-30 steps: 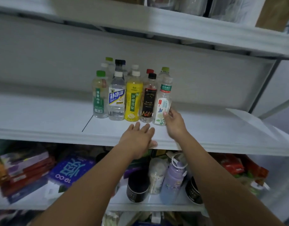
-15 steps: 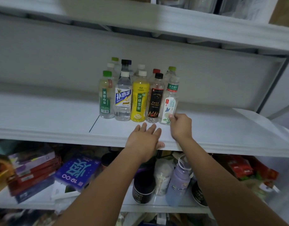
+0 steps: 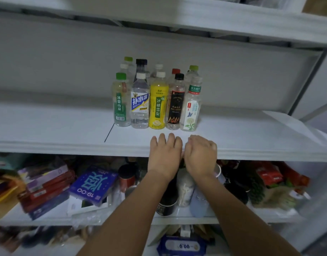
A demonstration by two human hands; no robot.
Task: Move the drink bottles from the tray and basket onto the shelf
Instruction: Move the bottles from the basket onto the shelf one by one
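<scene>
Several drink bottles stand upright in two rows on the white shelf [image 3: 48, 130]. The front row runs from a green-capped bottle [image 3: 120, 102] through a clear blue-labelled bottle [image 3: 140, 106], a yellow bottle [image 3: 158, 106] and a black-labelled bottle [image 3: 175, 106] to a white-labelled bottle [image 3: 192, 108]. My left hand [image 3: 164, 154] lies flat at the shelf's front edge, holding nothing. Beside it, my right hand [image 3: 201, 154] hangs with fingers loosely curled, holding nothing. Both hands are a little in front of the bottles, touching none. No tray or basket shows.
A lower shelf [image 3: 177, 218] holds boxes [image 3: 92, 183], dark jars [image 3: 168, 202], a pale flask [image 3: 198, 202] and snack packets [image 3: 269, 174]. Another shelf board [image 3: 177, 17] hangs above the bottles. A grey upright post [image 3: 306, 82] stands at the right.
My right hand has let go of the white-labelled bottle and drawn back to the shelf's front edge beside my left hand. The bottles stay in place.
</scene>
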